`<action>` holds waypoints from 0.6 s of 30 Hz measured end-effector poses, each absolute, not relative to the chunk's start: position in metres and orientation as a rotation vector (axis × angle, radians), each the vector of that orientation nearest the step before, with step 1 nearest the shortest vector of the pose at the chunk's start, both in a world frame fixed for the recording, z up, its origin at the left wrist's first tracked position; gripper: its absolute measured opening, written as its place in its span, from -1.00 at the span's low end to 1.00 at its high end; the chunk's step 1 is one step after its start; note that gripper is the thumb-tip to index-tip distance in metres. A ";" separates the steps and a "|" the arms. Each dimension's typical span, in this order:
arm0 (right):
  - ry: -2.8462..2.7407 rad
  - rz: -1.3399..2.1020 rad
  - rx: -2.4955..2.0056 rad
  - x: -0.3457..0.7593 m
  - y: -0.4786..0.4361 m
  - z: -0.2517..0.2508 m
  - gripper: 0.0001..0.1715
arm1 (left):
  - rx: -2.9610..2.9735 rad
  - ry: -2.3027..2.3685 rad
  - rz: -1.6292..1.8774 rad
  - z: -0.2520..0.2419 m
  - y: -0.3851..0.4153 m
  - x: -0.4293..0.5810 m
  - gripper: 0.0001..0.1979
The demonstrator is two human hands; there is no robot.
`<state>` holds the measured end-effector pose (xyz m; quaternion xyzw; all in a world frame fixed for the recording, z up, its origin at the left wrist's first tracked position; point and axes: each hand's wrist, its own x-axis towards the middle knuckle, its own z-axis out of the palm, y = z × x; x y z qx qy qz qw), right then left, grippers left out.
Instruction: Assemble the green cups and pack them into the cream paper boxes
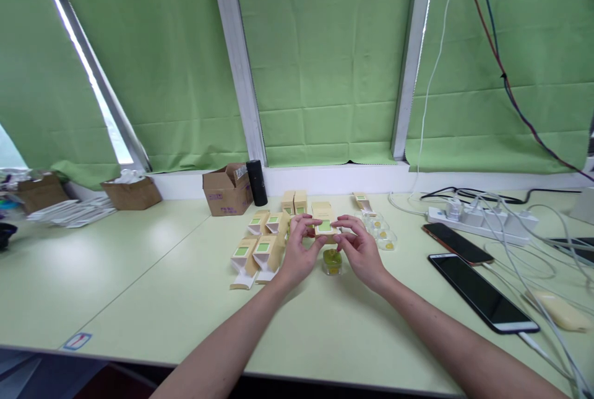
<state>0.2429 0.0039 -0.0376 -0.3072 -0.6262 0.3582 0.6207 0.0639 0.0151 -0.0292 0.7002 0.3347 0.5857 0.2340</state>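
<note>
A small cream carton (326, 227) with a green label or window is held up between my two hands. My left hand (299, 250) grips its left side with thumb and fingers. On the opposite side, the fingertips of my right hand (364, 253) press against it. Just beneath the carton, a small clear jar (333, 263) with yellow-green contents stands on the table. To the left of my hands, several similar cartons (264, 249) lie with white flaps folded out. Behind them stand two upright cartons (301, 202). Several clear containers (386, 239) with yellow spots sit right of my right hand.
A brown cardboard box (227, 192) and a black cylinder (257, 182) stand at the table's back. On the right lie a white phone (482, 292), a dark phone (457, 243), a power strip (473, 224) and tangled cables. Another open box (131, 193) is far left.
</note>
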 end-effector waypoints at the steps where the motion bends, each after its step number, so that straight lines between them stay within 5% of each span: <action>1: -1.445 0.827 -0.702 0.243 0.004 -0.038 -0.64 | 1.931 0.928 1.607 -0.029 0.014 0.064 -0.73; 12: -1.610 0.723 -0.735 0.246 0.002 -0.037 -0.55 | 2.175 1.059 1.587 -0.026 0.005 0.061 -0.56; 18: -1.671 0.696 -0.680 0.248 -0.004 -0.036 -0.34 | 2.165 1.066 1.633 -0.027 0.010 0.059 -0.55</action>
